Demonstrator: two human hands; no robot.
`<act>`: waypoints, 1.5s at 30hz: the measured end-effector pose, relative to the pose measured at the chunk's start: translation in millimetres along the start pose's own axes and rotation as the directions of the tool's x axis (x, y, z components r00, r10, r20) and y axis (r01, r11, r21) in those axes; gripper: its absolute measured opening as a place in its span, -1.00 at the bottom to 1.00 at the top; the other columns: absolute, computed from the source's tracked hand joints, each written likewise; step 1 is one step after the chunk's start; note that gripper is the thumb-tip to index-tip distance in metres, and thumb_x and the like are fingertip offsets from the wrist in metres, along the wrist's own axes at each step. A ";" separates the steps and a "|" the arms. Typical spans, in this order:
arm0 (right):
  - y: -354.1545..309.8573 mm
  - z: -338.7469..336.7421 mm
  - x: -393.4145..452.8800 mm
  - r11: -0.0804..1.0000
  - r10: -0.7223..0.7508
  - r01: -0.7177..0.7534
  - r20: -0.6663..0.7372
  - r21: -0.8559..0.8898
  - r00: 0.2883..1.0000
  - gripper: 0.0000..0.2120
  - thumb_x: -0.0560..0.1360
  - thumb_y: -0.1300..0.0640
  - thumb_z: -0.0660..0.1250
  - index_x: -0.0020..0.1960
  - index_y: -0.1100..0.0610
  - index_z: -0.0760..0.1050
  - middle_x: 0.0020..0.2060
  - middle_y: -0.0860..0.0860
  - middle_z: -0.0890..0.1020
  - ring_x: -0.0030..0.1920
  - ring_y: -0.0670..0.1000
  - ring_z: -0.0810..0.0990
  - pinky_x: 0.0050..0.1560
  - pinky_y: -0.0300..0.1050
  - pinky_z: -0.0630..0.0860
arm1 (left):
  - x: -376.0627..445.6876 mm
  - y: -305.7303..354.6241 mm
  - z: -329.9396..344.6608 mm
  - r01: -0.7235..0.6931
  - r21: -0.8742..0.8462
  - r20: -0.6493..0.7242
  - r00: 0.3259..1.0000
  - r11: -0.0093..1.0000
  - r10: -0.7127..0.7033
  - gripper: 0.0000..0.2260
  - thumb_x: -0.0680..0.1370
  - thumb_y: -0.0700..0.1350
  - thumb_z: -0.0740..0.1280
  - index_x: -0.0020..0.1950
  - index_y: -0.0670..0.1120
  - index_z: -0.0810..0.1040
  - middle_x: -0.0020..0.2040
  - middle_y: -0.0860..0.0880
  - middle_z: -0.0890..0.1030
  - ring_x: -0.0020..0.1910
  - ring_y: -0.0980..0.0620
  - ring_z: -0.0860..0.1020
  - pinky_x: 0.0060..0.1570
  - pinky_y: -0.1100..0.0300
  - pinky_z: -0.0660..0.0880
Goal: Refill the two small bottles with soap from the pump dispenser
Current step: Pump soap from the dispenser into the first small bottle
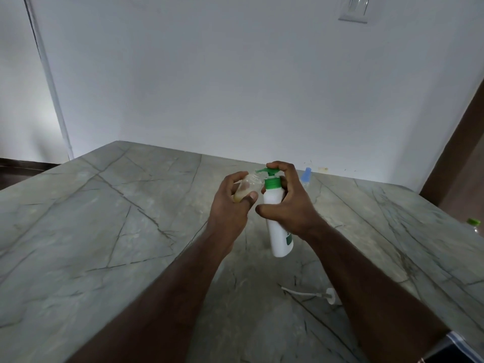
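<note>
Grey veined stone countertop (110,231) beneath; standing on it, white plastic pump dispenser with green collar and nozzle (277,231), grasped by right hand (290,205), finger atop pump head. Tilted at nozzle tip, small clear open-mouthed bottle (248,186) with yellowish soap inside, pinched in left hand (230,203). Behind right hand, second small clear bottle with blue cap (306,176).

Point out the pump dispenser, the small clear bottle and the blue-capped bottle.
pump dispenser (279,233): head view, lower white body.
small clear bottle (248,185): head view, clear wall, gripped by left hand (230,203).
blue-capped bottle (307,174): head view, blue cap.
</note>
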State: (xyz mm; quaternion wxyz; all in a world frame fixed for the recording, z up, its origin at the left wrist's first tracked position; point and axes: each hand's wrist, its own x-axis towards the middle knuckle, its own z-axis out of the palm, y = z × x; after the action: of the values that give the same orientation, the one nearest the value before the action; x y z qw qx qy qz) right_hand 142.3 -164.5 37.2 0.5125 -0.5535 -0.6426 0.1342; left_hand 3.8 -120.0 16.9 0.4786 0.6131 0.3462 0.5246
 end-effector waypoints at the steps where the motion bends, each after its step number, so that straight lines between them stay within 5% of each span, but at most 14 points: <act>1: -0.1 0.5 0.2 1.000 0.001 -0.002 0.009 0.001 1.000 -0.17 0.24 0.33 0.53 0.34 -0.09 0.23 0.08 -0.14 0.50 -0.10 -0.13 0.59 -0.18 -0.27 0.58 | 0.4 0.1 0.3 0.004 0.000 -0.002 1.000 1.000 -0.004 -0.62 0.59 -0.14 0.39 0.32 0.19 0.42 0.20 0.14 0.52 0.14 0.11 0.54 0.11 0.05 0.60; 6: -1.8 3.5 0.0 1.000 -0.015 0.015 0.044 0.002 0.999 -0.05 0.24 0.29 0.53 0.45 -0.12 0.12 0.23 -0.06 0.45 0.07 -0.06 0.56 -0.04 -0.22 0.60 | 1.3 1.0 1.1 0.008 -0.002 -0.013 1.000 1.000 -0.008 -0.60 0.59 -0.11 0.39 0.37 0.15 0.39 0.25 0.13 0.50 0.17 0.08 0.52 0.12 0.05 0.60; 14: 0.1 2.2 0.1 1.000 -0.009 0.009 -0.003 0.000 1.000 -0.17 0.23 0.32 0.54 0.33 -0.10 0.24 0.06 -0.19 0.51 -0.08 -0.13 0.60 -0.15 -0.28 0.58 | 2.1 -1.6 0.4 0.013 -0.002 0.001 1.000 1.000 -0.013 -0.61 0.58 -0.14 0.40 0.33 0.15 0.41 0.23 0.13 0.50 0.19 0.05 0.53 0.14 0.04 0.60; 21: 0.3 2.7 0.2 0.999 -0.027 0.026 0.031 0.032 0.999 -0.10 0.24 0.33 0.54 0.41 -0.11 0.18 0.15 -0.15 0.47 0.01 -0.15 0.56 -0.10 -0.31 0.58 | 1.0 -0.3 0.9 0.008 -0.005 0.006 1.000 1.000 -0.008 -0.60 0.59 -0.13 0.38 0.39 0.12 0.39 0.24 0.14 0.48 0.16 0.11 0.51 0.11 0.14 0.58; 34: 0.1 -5.3 -3.5 0.959 -0.040 0.035 0.013 0.280 0.999 -0.10 0.25 0.38 0.57 0.41 -0.07 0.22 0.29 0.09 0.49 0.16 0.13 0.59 0.05 0.02 0.63 | -4.0 12.8 0.0 0.002 -0.119 0.062 0.998 0.993 0.005 -0.59 0.58 -0.16 0.39 0.39 0.08 0.42 0.31 0.02 0.54 0.24 0.02 0.55 0.19 -0.05 0.59; 37: -4.4 -12.1 -3.1 0.942 -0.002 -0.011 0.039 0.336 0.999 -0.27 0.31 0.23 0.55 0.36 -0.10 0.31 0.24 0.09 0.52 0.17 0.15 0.58 0.09 0.08 0.61 | -6.0 15.1 1.0 -0.008 -0.093 0.062 0.998 0.996 0.014 -0.60 0.58 -0.15 0.40 0.38 0.10 0.42 0.29 0.07 0.53 0.19 0.07 0.55 0.16 0.03 0.60; 41: -23.3 -15.8 1.3 0.936 0.114 -0.068 -0.114 0.346 0.987 -0.85 0.61 0.07 0.26 0.15 -0.02 0.52 0.10 -0.04 0.62 0.07 -0.04 0.62 0.04 0.08 0.62 | -8.4 17.0 -0.4 0.002 -0.085 0.065 0.998 0.996 0.004 -0.61 0.58 -0.12 0.40 0.38 0.09 0.43 0.29 0.04 0.54 0.21 0.02 0.55 0.19 -0.01 0.59; 45: -37.7 -20.4 8.8 0.906 0.244 -0.155 -0.186 0.394 0.952 -0.86 0.58 0.04 0.30 -0.02 0.04 0.62 -0.07 -0.03 0.69 -0.05 0.00 0.66 -0.10 0.06 0.63 | -13.5 19.9 1.2 -0.005 -0.080 0.078 0.997 0.997 0.011 -0.60 0.58 -0.11 0.40 0.39 0.07 0.42 0.28 0.03 0.54 0.20 0.04 0.56 0.15 0.04 0.60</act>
State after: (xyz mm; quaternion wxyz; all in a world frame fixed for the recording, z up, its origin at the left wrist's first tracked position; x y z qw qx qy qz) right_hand 138.3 -178.3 78.6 0.6633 -0.5202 -0.4808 0.2413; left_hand 0.6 -138.9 31.6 0.5139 0.6150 0.3036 0.5153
